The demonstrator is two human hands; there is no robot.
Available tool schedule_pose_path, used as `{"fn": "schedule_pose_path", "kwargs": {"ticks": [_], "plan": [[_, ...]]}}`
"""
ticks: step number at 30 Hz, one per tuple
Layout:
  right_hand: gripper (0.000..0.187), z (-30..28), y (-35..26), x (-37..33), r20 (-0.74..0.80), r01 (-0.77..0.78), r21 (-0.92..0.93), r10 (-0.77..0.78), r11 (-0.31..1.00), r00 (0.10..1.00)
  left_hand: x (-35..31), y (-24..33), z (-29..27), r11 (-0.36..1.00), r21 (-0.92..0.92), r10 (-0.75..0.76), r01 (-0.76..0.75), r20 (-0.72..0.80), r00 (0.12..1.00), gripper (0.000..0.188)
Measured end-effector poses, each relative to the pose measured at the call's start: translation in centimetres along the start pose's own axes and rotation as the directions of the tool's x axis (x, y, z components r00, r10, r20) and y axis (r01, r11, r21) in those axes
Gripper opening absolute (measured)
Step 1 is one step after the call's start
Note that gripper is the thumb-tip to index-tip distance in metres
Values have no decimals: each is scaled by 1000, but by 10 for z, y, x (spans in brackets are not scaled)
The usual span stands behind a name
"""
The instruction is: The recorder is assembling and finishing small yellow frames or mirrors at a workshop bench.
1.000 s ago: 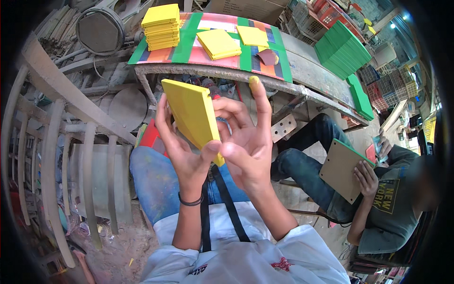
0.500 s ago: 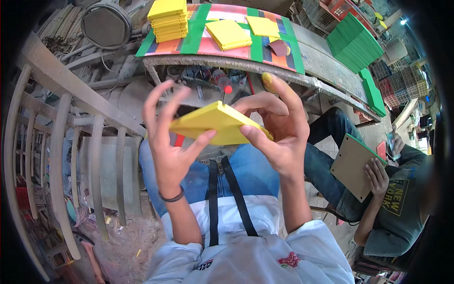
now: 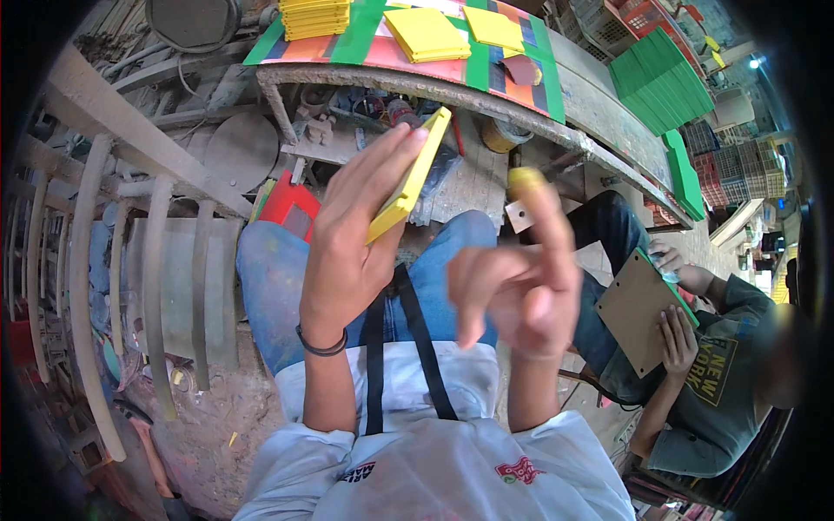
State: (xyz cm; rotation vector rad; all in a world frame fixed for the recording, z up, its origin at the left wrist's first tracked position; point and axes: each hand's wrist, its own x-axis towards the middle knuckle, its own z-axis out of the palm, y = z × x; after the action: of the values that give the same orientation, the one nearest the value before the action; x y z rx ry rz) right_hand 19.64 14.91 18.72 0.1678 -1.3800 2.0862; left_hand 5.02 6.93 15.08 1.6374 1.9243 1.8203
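My left hand (image 3: 346,239) is closed on a thin yellow board (image 3: 413,178), which it holds up on edge, tilted, above my lap. The fingers lie along the board's far-left face; the thumb is mostly hidden behind it. To the right, apart from the board, my right hand (image 3: 521,286) is raised and smeared by motion. Its index finger points up with a yellow covering or stain on the tip, the other fingers stand apart, and nothing shows in it. Beyond my hands, flat yellow boards (image 3: 426,35) and a stack of yellow boards (image 3: 314,19) lie on the bench.
The bench (image 3: 599,95) carries a striped cloth, a curved dark-red scrap (image 3: 523,69) and stacked green boards (image 3: 662,78). A wooden railing (image 3: 95,260) stands at left. Close on my right, a seated person holds a brown board with green edges (image 3: 638,308).
My right hand has let go of the yellow board and moved away to the right. The left hand has turned the board from flat to on edge.
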Motion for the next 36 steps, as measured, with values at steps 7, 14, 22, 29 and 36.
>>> {"fn": "schedule_pose_path", "kwargs": {"ticks": [7, 14, 22, 29, 36], "plan": [[88, 2, 21, -4, 91, -207, 133, 196, 969, 976, -4, 6, 8, 997, -75, 19, -26, -98, 995, 55], [91, -3, 18, 6, 273, -133, -67, 147, 989, 951, -2, 11, 5, 997, -71, 10, -17, -97, 995, 56], [97, -7, 13, 9, 284, -191, -119, 218, 974, 934, -2, 6, 6, 994, 76, 79, -73, -83, 993, 56], [93, -8, 14, 6, 237, -181, -107, 202, 978, 950, -3, 2, 10, 991, 81, 112, -105, -87, 990, 56], [86, -7, 14, 8, 173, -88, -256, 136, 963, 976, -4, 2, 9, 990, 104, 106, -96, -91, 990, 55]]}}
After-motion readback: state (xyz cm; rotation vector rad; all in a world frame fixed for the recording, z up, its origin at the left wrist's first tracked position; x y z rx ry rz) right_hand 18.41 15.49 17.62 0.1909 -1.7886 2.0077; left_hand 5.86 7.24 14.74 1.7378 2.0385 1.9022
